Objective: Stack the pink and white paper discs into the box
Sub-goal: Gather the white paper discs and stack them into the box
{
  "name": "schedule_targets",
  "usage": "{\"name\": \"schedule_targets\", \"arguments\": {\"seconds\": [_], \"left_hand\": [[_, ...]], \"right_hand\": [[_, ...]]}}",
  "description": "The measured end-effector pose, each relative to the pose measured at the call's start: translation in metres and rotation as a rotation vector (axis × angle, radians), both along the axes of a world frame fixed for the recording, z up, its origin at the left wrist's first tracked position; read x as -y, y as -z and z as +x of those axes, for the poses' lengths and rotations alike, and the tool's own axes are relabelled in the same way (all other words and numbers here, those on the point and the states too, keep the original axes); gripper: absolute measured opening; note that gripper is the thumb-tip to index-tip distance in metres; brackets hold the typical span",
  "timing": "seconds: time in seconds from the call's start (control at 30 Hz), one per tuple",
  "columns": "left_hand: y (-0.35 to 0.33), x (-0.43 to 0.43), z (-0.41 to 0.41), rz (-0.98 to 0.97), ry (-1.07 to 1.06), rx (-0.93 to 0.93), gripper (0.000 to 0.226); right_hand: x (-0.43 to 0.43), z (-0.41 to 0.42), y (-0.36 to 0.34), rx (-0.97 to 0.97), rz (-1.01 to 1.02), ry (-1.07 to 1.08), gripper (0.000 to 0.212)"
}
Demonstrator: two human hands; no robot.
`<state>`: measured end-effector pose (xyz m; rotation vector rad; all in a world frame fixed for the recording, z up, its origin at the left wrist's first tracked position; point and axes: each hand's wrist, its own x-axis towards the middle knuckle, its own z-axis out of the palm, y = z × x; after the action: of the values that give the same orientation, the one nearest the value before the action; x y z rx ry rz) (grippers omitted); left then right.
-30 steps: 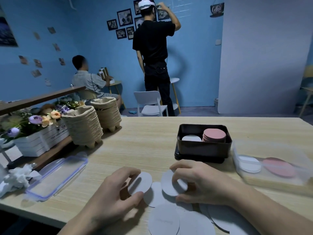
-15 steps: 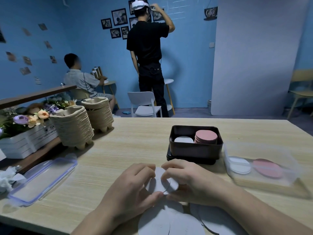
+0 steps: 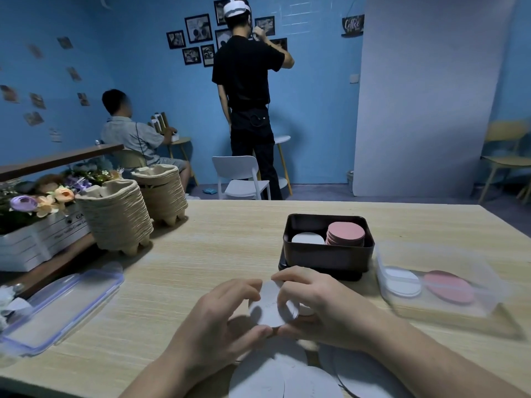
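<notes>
White discs [image 3: 271, 307] – a small pack, how many I cannot tell – sit low in the middle of the frame, pinched between both hands and lifted a little off the bench [image 3: 215, 248]. The left hand [image 3: 218, 326] grasps the pack's left edge, thumb under and fingers curled over the top. The right hand [image 3: 324, 305] grasps the other side, with fingers bent across the face. Held edge-on from two sides like this, the discs can be squared into one neat pack, which is probably why both hands are on them.

The box [image 3: 327, 257] stands just above the hands, right of centre. Inside it, a tall pink stack [image 3: 346, 234] fills the right side and a far lower white pile [image 3: 307, 238] lies to the left of it, the colours kept apart. The pack seems meant for that white pile. More loose discs [image 3: 287, 377] lie overlapping on the bench at the bottom edge, so the task looks well short of done. A clear tub [image 3: 436, 308] right of the box holds one white and one pink disc.

A second ago the hands were apart – the left lifting one disc, the right pressing another to the bench. Half a second ago they were closing on each other; now they meet around one pack. The box's contents look unchanged
</notes>
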<state>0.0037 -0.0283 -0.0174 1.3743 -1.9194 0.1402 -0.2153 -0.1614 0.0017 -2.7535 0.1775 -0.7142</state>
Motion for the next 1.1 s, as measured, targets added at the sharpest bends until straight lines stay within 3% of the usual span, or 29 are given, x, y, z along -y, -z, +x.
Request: {"name": "schedule_targets", "arguments": {"seconds": [0.37, 0.7, 0.93, 1.03, 1.1], "left_hand": [[0.001, 0.0, -0.003, 0.068, -0.019, 0.072, 0.034], [0.001, 0.001, -0.008, 0.007, -0.048, 0.214, 0.037], [-0.006, -0.019, 0.007, 0.194, -0.045, -0.014, 0.035], [-0.009, -0.027, 0.019, 0.297, -0.033, 0.024, 0.036], [-0.01, -0.031, 0.026, 0.399, -0.019, 0.055, 0.05]], "right_hand": [[-0.001, 0.002, 0.001, -0.01, -0.02, -0.034, 0.028], [-0.005, 0.005, 0.003, -0.003, -0.074, -0.057, 0.031], [-0.001, -0.001, -0.001, -0.013, -0.066, -0.025, 0.028], [0.002, -0.003, -0.002, -0.03, -0.064, 0.012, 0.029], [0.002, -0.003, -0.002, -0.039, -0.054, 0.024, 0.03]]}}
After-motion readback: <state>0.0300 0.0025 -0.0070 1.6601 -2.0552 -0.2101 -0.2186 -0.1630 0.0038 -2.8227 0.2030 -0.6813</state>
